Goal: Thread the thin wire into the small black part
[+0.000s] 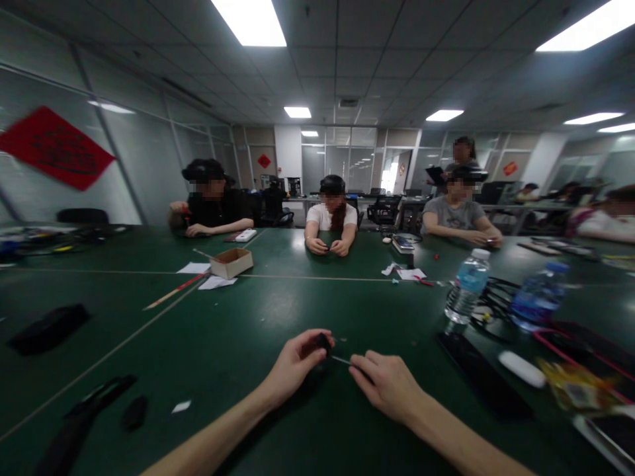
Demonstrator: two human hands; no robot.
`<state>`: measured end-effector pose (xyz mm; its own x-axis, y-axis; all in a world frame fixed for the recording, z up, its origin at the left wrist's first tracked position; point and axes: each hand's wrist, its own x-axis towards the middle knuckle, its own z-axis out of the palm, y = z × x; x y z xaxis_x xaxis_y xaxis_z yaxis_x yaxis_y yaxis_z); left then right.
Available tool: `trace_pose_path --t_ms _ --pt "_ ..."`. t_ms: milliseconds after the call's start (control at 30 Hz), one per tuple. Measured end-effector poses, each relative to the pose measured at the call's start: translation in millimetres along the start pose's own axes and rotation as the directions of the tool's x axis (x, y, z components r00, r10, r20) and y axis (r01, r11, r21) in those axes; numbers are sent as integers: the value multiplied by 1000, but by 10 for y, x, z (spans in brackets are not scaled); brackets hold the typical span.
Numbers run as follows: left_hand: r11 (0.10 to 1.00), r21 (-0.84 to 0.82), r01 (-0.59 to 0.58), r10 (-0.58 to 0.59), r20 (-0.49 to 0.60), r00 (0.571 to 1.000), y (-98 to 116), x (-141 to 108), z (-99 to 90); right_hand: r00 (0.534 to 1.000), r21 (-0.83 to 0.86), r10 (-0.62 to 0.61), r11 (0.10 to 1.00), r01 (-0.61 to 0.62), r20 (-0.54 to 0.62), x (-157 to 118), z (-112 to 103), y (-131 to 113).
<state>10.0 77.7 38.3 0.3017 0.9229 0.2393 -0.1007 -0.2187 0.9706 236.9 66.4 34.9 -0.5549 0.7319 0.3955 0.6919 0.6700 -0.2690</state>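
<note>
Closed grips: your left hand (296,367) pinches a small black part (324,342), your right hand (384,387) a thin metal pin (341,360); open table (213,370) lies leftward.

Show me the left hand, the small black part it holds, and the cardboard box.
Left hand (295,367): head view, back of the hand.
Small black part (323,342): head view, its exposed top.
Cardboard box (232,267): head view, its front wall.

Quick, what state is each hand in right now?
Left hand: closed, holding a small black object.
Right hand: closed, holding a thin metal pin.
</note>
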Motion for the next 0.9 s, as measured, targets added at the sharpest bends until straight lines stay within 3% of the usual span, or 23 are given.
trace_pose_path --t_ms 167,900 --pt "1000 17 -11 10 24 1000 -27 12 -5 999 -51 29 998 -28 14 -11 25 0" --pt "994 105 -29 22 63 998 -12 3 -7 997 30 70 997 -71 45 -5 3 -24"
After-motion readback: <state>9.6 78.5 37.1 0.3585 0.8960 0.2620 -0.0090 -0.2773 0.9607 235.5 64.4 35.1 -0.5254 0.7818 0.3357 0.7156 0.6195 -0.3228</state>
